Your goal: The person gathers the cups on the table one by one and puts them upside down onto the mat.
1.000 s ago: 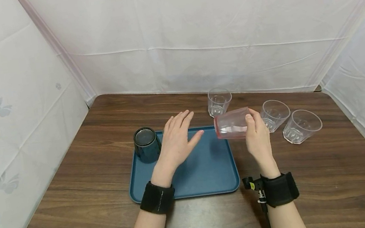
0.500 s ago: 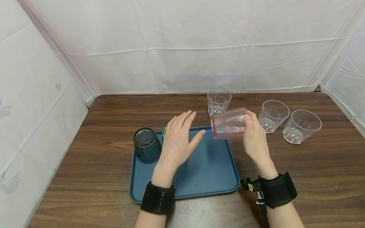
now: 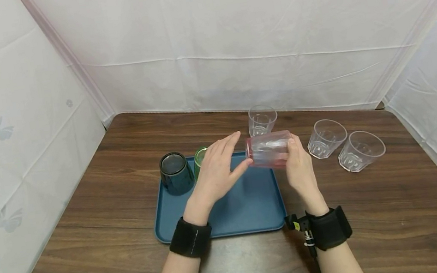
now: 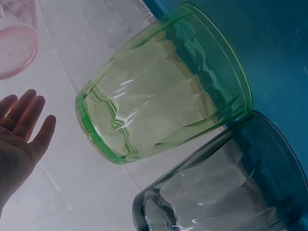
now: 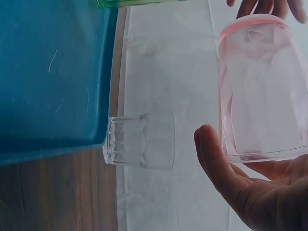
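Note:
My right hand (image 3: 300,167) grips a pink see-through tumbler (image 3: 270,150) by its rim end. The tumbler lies on its side in the air over the blue tray (image 3: 250,211), its base turned to the left. My left hand (image 3: 215,169) has its fingers extended, thumb and fingertips right at that base. On the tray's far left, a dark blue-green tumbler (image 3: 176,175) stands upside down. Next to it a green tumbler (image 4: 159,91) is also upside down, mostly hidden behind my left hand in the head view.
Behind the tray stands an upright clear glass (image 3: 261,121). Two more, a clear glass (image 3: 327,140) and another clear glass (image 3: 361,152), stand right of the tray on the wooden table (image 3: 401,213). White sheeting (image 3: 228,28) encloses the back and sides.
My right hand has moved left with the pink tumbler, bringing its base to my left fingers. My left hand has shifted slightly right, showing more of the green tumbler.

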`<action>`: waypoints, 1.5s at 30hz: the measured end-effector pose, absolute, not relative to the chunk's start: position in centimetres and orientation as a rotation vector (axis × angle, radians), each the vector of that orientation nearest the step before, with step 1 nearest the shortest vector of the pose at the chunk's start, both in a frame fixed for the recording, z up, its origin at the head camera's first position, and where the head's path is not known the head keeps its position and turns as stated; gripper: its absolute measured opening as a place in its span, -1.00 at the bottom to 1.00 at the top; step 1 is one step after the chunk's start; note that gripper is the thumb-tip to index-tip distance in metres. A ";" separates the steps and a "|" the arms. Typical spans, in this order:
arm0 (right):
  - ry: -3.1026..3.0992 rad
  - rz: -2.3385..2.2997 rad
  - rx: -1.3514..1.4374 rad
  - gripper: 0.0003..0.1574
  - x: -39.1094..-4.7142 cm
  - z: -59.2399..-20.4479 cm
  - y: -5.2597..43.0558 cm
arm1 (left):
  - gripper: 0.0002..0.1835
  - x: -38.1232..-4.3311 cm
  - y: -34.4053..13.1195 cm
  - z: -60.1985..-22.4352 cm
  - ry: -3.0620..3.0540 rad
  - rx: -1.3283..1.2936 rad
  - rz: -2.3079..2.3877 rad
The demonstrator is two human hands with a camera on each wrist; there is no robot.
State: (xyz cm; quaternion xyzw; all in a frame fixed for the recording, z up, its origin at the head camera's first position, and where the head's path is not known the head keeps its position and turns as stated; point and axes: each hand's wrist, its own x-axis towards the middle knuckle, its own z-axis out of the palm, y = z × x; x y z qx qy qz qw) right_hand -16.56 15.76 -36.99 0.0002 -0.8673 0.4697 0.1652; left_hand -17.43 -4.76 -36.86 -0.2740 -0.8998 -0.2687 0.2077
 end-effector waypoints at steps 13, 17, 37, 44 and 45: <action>-2.506 1.329 0.026 -0.31 -16.3 -36.8 15.3 | -0.31 -17.3 -4.4 -37.0 -2.469 -0.793 -0.737; -2.492 1.335 0.040 -0.31 -16.3 -36.8 15.3 | -0.31 -17.3 -4.4 -37.0 -2.459 -0.797 -0.749; -2.510 1.343 -0.030 -0.24 -16.3 -36.4 15.3 | -0.27 -16.9 -4.2 -36.6 -2.423 -0.831 -0.819; -2.480 1.374 -0.081 -0.19 -16.2 -36.5 15.3 | -0.26 -16.7 -3.9 -36.4 -2.407 -0.829 -0.875; -2.478 1.377 -0.076 -0.19 -16.2 -36.5 15.3 | -0.27 -16.6 -3.9 -36.3 -2.403 -0.829 -0.887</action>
